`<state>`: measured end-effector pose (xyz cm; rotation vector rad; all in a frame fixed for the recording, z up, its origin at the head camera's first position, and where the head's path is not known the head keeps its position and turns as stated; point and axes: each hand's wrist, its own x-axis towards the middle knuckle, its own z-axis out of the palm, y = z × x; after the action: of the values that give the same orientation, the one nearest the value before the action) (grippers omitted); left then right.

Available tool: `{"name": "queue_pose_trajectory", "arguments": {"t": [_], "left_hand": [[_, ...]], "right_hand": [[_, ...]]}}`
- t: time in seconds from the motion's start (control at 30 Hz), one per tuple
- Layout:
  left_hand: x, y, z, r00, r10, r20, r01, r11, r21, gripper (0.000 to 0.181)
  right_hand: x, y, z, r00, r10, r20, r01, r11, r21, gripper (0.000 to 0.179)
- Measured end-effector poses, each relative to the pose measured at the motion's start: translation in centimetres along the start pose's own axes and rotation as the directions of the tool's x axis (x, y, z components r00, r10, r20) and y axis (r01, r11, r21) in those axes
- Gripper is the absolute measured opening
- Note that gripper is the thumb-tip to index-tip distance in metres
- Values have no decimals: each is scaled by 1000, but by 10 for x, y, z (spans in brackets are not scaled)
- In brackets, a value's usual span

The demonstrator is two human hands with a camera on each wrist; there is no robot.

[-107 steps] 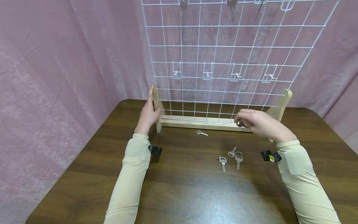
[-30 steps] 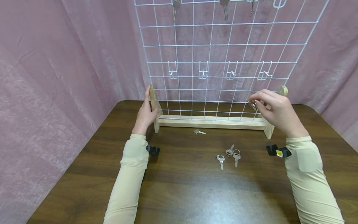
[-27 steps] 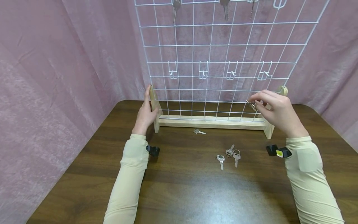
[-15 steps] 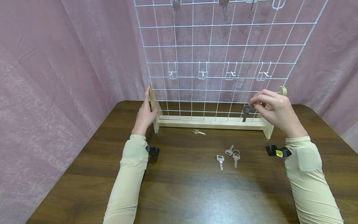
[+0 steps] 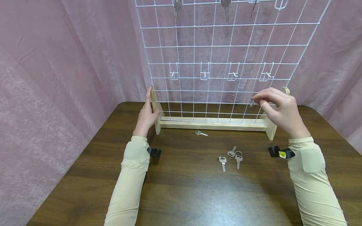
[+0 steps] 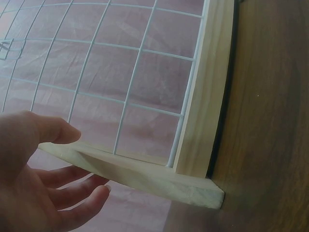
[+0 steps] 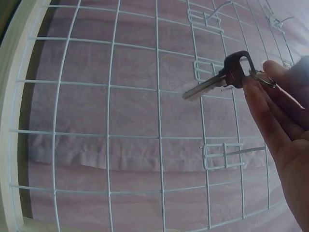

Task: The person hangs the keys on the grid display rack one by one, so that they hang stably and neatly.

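My right hand [image 5: 278, 110] pinches a key ring [image 7: 263, 79] between thumb and fingers, in front of the lower right of a white wire grid [image 5: 203, 46]. From the ring a dark-headed key [image 7: 236, 70] extends; its blade points away from the fingers in the right wrist view and seems apart from the wires. My left hand [image 5: 146, 119] holds the left wooden upright [image 6: 140, 181] of the stand, thumb on one side and fingers on the other. Several white hooks [image 5: 266, 76] sit in a row across the grid, above the right hand, with nothing hanging on them.
On the brown table [image 5: 181, 194] lie a single key [image 5: 201, 133] near the wooden base bar [image 5: 212, 126], another key [image 5: 222, 163] and a ringed pair of keys [image 5: 238, 160]. Keys [image 5: 226, 8] hang from upper hooks. Pink curtains [image 5: 70, 78] stand behind.
Since the earliest frame my right hand has risen and moved right from beside the base bar. The held key dangled half a second ago and now shows turned edge-on. The left hand stays put.
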<state>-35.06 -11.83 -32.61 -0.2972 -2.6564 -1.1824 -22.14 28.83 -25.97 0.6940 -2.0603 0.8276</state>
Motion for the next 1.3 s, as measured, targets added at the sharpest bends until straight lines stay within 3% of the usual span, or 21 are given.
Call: {"name": "queue_pose_trajectory", "arguments": {"t": [0.6, 0.93, 1.3], "left_hand": [[0, 1, -6, 1000, 4, -11, -4, 1000, -9, 97], [2, 2, -5, 1000, 9, -10, -9, 1000, -19, 97], [-1, -1, -1, 1000, -6, 6, 6, 1000, -11, 96]], "right_hand": [[7, 1, 1, 999, -37, 2, 37, 998, -54, 21], [9, -6, -5, 996, -8, -87, -2, 994, -113, 21], [36, -14, -24, 973, 23, -228, -31, 999, -33, 15]]}}
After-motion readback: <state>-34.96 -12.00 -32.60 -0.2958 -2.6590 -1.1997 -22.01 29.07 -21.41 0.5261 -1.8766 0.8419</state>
